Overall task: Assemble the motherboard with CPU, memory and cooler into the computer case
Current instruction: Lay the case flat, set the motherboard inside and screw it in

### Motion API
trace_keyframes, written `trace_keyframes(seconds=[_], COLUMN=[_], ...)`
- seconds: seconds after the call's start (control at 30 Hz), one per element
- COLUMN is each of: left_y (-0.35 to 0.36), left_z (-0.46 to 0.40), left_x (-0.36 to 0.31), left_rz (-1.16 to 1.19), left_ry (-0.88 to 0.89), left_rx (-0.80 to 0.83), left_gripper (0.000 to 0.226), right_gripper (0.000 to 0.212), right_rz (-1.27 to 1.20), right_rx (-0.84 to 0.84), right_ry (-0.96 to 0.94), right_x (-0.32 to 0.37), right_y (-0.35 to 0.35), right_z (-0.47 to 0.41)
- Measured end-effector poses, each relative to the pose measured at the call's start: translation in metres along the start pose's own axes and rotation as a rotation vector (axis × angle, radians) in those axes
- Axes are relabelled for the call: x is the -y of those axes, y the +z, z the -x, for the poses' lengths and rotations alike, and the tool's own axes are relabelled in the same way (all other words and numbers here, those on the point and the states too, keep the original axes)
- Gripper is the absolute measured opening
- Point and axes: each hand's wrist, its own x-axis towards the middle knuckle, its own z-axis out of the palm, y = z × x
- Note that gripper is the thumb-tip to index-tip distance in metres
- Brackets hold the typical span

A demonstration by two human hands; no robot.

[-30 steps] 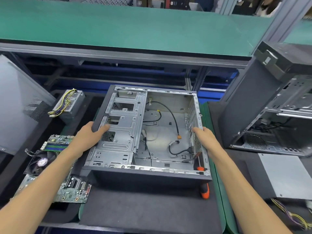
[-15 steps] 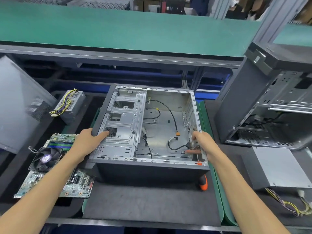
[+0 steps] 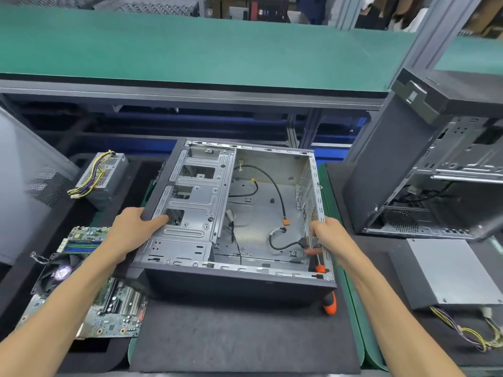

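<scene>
An open computer case (image 3: 190, 210) lies on its side on a dark mat, its bare metal floor and loose black cables showing. My left hand (image 3: 133, 232) grips the case's left edge by the drive cage. My right hand (image 3: 329, 240) holds the right wall near the front corner. The motherboard (image 3: 109, 314) with green memory sticks and a black cooler fan (image 3: 58, 272) lies on the bench to the left of the case, partly under my left forearm.
An orange-handled screwdriver (image 3: 330, 306) lies by the case's front right corner. A power supply (image 3: 104, 176) with yellow wires sits at back left. A second case (image 3: 424, 170) stands at right, with another power supply (image 3: 446, 273) in front of it.
Both hands have kept hold of the case, and the right hand slid toward the front corner. The case shifted slightly on the mat.
</scene>
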Motion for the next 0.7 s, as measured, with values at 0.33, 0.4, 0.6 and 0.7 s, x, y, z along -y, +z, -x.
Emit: trace_keyframes(seconds=[0.33,0.4,0.6,0.7], left_y=[-0.018,-0.017,-0.019,-0.021], left_z=[-0.027,-0.030,-0.041,-0.046], left_x=[-0.013,-0.012,-0.014,-0.017], left_rz=[-0.050,-0.074,-0.116,-0.133], left_ry=[0.063,0.061,0.085,0.099], left_rx=[0.013,0.009,0.041,0.046], left_gripper=[0.025,0.027,0.033,0.036], right_gripper=[0.015,0.016,0.024,0.028], right_rz=[0.294,0.329,0.506,0.549], right_rx=[-0.040,-0.054,-0.092,-0.068], right_ry=[-0.031,-0.024,-0.032,-0.031], right_x=[0.011,0.012,0.012,0.010], right_y=[-0.006,-0.006,-0.010,-0.011], right_z=[0.001,0.003,0.006,0.009])
